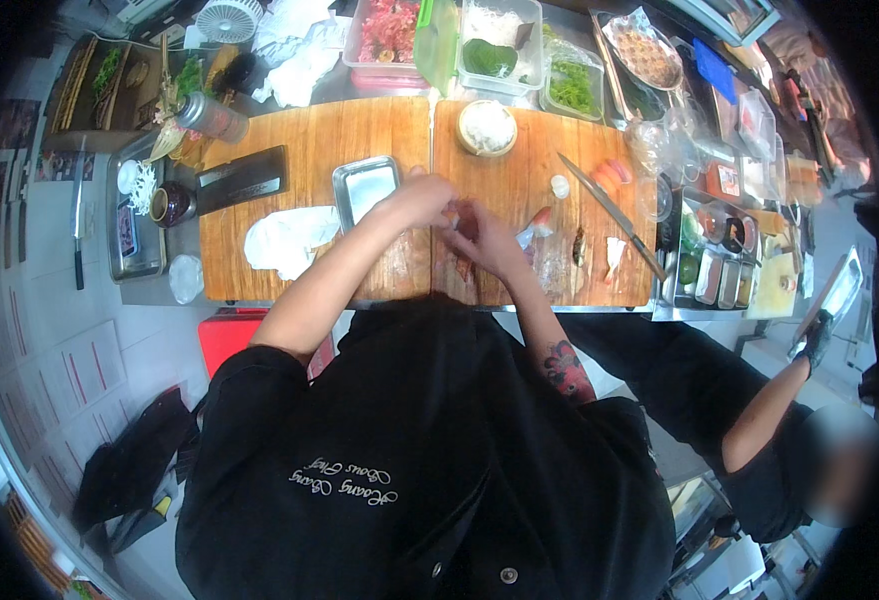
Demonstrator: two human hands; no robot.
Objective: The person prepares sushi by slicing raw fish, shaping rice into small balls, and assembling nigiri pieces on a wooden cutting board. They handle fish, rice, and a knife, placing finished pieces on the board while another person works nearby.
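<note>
My left hand [426, 199] and my right hand [483, 238] meet over the seam between two wooden cutting boards [402, 277]. Their fingertips close around a small pale-and-orange piece of food [452, 217], mostly hidden by the fingers. Left of the hands is a shallow metal tray [364, 187], with a crumpled white cloth [289, 240] beside it. Right of them lie a shrimp-like piece with a red tail [540, 222], a dark strip [579, 247] and a small white piece [615, 256]. Beyond the hands stands a round tub [487, 129] of white rice-like food.
A long knife [612, 214] slants across the right board near orange-pink slices [610, 177]. On the left are a black rectangular plate [241, 180] and a canister [214, 118]. Food containers [499, 75] line the back. At right, a co-worker's gloved hand [816, 341] holds a metal tray [833, 300].
</note>
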